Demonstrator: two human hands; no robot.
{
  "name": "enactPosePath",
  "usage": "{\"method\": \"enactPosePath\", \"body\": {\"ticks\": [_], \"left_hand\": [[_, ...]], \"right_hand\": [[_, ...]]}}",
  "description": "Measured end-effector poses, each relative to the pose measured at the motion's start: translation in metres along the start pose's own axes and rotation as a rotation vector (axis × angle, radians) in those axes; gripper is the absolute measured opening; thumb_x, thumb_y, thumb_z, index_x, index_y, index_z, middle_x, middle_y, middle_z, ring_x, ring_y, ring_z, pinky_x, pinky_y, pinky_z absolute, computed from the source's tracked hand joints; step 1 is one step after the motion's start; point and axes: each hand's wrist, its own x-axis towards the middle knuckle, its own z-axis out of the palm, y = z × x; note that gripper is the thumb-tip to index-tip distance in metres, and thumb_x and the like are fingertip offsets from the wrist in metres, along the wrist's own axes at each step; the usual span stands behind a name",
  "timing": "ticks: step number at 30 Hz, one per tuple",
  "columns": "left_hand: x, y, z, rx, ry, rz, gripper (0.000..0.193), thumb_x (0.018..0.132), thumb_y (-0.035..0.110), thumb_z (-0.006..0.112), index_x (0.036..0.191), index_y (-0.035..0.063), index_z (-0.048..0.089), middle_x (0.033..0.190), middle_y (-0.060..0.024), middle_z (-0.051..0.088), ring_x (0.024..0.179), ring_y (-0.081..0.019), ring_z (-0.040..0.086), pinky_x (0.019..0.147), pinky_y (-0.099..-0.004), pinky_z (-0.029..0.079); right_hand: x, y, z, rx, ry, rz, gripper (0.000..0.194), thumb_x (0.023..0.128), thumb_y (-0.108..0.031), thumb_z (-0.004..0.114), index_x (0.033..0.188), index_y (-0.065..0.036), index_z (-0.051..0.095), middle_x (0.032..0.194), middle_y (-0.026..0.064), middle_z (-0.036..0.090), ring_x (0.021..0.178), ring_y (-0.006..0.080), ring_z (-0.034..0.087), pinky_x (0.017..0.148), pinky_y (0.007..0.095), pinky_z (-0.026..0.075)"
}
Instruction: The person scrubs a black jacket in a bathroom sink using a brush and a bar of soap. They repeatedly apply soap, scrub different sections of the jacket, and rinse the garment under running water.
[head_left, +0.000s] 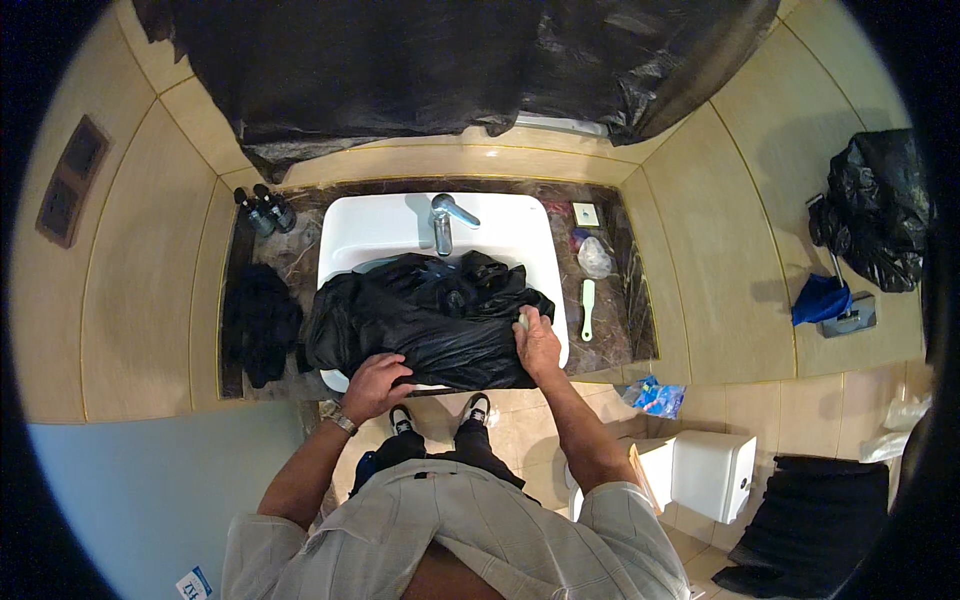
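Observation:
A wet-looking black garment (420, 330) is heaped across the white washbasin (360, 217) and overlaps its front rim. My left hand (375, 384) rests at the garment's front left edge, thumb and fingers apart. On the right side, my right hand (538, 343) grips a small pale piece, likely a bar of soap (523, 321), against the cloth. Behind the garment stands a chrome faucet (444, 225), its lever turned to the right. The bowl of the basin is mostly hidden.
Dark bundled cloth (262, 322) lies left on the marble counter (300, 255), near two dark bottles (266, 211). A pale green brush (588, 309) and a clear plastic bag (594, 258) lie right. Below right is a white toilet (705, 472). Black sheeting (390, 67) hangs behind.

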Motion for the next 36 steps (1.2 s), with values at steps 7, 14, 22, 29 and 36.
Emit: {"method": "enactPosePath", "body": {"ticks": [7, 14, 22, 29, 36], "left_hand": [[0.106, 0.055, 0.012, 0.114, 0.191, 0.146, 0.039, 0.095, 0.032, 0.080, 0.122, 0.0047, 0.071, 0.115, -0.0150, 0.072, 0.112, -0.0374, 0.066, 0.100, -0.0502, 0.051], [0.125, 0.032, 0.010, -0.007, 0.197, 0.081, 0.020, 0.093, 0.022, 0.081, 0.097, 0.0038, 0.074, 0.091, -0.0153, 0.070, 0.087, -0.0394, 0.069, 0.076, -0.0477, 0.056], [0.112, -0.008, -0.021, -0.074, 0.329, -0.095, 0.020, 0.099, 0.020, 0.077, 0.097, 0.0002, 0.073, 0.092, -0.0199, 0.074, 0.087, -0.0406, 0.072, 0.076, -0.0455, 0.057], [0.097, -0.025, -0.032, 0.021, 0.327, -0.070, 0.020, 0.101, 0.022, 0.074, 0.097, 0.0032, 0.073, 0.092, -0.0194, 0.073, 0.089, -0.0425, 0.071, 0.078, -0.0495, 0.057], [0.073, -0.060, -0.032, 0.048, 0.298, -0.209, 0.020, 0.100, 0.025, 0.073, 0.104, 0.0057, 0.074, 0.103, -0.0188, 0.073, 0.099, -0.0432, 0.070, 0.084, -0.0515, 0.056]], "right_hand": [[-0.054, -0.031, -0.012, 0.310, -0.120, -0.155, 0.047, 0.099, -0.022, 0.078, 0.139, -0.013, 0.056, 0.127, 0.0217, 0.070, 0.116, 0.0422, 0.071, 0.097, 0.0454, 0.058], [-0.065, -0.011, -0.018, 0.319, -0.142, -0.084, 0.051, 0.100, -0.020, 0.078, 0.141, -0.007, 0.052, 0.128, 0.0249, 0.070, 0.114, 0.0455, 0.071, 0.093, 0.0476, 0.059], [-0.056, -0.063, -0.006, 0.298, -0.213, -0.238, 0.053, 0.099, -0.023, 0.078, 0.142, -0.007, 0.052, 0.119, 0.0235, 0.071, 0.106, 0.0431, 0.073, 0.087, 0.0474, 0.061], [-0.029, -0.099, 0.056, 0.060, -0.184, -0.456, 0.042, 0.095, -0.018, 0.073, 0.133, -0.010, 0.057, 0.100, 0.0180, 0.070, 0.090, 0.0419, 0.072, 0.077, 0.0509, 0.060], [0.011, -0.018, 0.025, -0.203, -0.263, -0.079, 0.034, 0.098, -0.026, 0.072, 0.129, -0.022, 0.058, 0.108, 0.0196, 0.068, 0.102, 0.0418, 0.071, 0.081, 0.0532, 0.059]]}}
